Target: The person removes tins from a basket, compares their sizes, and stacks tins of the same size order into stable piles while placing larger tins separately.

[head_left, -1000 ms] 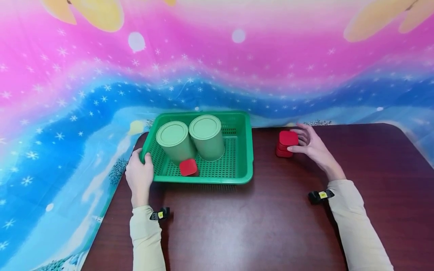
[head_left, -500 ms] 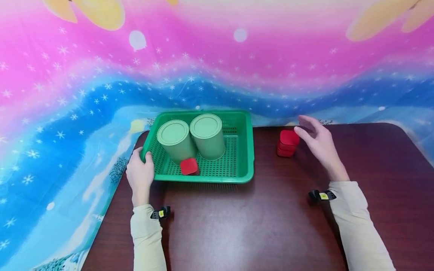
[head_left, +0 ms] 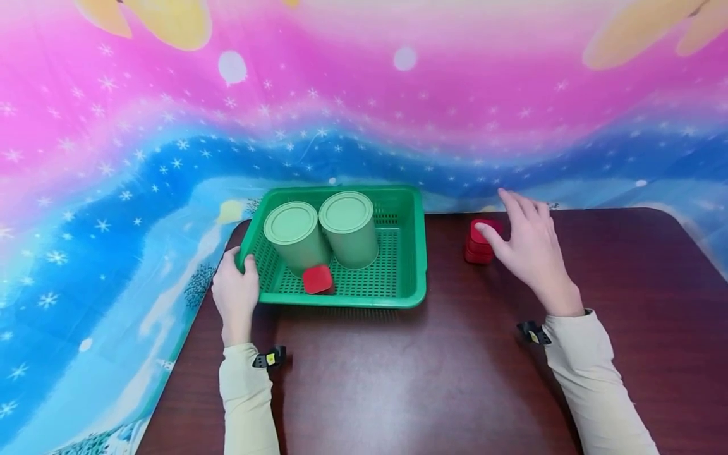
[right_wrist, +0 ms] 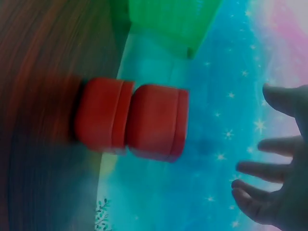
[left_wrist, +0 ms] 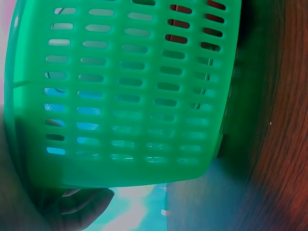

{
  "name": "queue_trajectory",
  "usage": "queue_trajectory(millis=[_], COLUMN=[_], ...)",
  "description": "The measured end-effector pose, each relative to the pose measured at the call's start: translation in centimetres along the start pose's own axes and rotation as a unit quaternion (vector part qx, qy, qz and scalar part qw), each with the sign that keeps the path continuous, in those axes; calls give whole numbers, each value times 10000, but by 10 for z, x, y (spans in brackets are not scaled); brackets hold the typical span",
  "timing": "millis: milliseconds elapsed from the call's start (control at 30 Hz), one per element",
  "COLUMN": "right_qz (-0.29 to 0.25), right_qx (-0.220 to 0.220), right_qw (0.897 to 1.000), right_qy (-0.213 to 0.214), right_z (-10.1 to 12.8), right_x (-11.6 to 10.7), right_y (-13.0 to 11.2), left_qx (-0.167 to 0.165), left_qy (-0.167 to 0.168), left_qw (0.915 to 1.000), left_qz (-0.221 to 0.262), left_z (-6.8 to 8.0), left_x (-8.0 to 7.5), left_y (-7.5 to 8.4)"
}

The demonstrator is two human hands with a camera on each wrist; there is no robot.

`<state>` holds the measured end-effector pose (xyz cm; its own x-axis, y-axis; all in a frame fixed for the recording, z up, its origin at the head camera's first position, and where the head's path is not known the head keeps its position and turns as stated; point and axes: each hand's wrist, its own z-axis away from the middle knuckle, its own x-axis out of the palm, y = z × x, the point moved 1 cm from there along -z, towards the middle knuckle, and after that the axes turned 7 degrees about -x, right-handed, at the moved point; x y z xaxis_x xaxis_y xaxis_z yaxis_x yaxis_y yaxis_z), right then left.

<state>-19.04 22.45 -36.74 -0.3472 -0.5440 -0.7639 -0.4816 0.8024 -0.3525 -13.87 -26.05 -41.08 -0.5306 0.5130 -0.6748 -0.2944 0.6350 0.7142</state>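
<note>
Dark surface (head_left: 370,379): red boxes (head_left: 478,251) stacked near widely spread right hand (head_left: 529,249); left hand (head_left: 236,294) grips green basket (head_left: 352,303) containing two cans (head_left: 348,213), red box (head_left: 318,279).

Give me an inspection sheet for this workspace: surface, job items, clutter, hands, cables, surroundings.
Surface: dark reddish-brown table, glossy, with a light reflection.
Job items: green basket holding two pale green cans and one red box; stack of two red boxes on the table, right of the basket.
Clutter: nothing seen.
Hands: left hand grips the basket's left rim; right hand is open near the stack, holding nothing.
Cables: nothing seen.
Surroundings: pink and blue backdrop with white snowflakes behind the table.
</note>
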Motion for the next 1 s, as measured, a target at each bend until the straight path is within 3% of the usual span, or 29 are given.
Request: queue_trajectory(millis=[167, 300, 467, 600, 767, 1000], right_qz=[419, 793, 797, 540, 4, -130], right_qx=[-586, -786, -405, -406, -871, -1593], right_qw=[9945, 9882, 9940, 9969, 9958, 9871], right_qy=[765, 1050, 623, 391, 280, 35], right_z=[0, 0, 3, 2, -8, -22], right_x=[3, 15, 17, 20, 30, 46], right_y=[-11, -12, -10, -21, -49, -83], left_qx=[10, 18, 29, 24, -5, -22], left_qy=[10, 13, -12, -10, -6, -56], left_qw=[10000, 10000, 10000, 10000, 10000, 10000], left_qz=[20, 38, 34, 19, 17, 19], left_z=[0, 0, 1, 1, 1, 0], left_x=[-1, -1, 0, -1, -2, -1], left_y=[-1, -1, -1, -2, -2, 0])
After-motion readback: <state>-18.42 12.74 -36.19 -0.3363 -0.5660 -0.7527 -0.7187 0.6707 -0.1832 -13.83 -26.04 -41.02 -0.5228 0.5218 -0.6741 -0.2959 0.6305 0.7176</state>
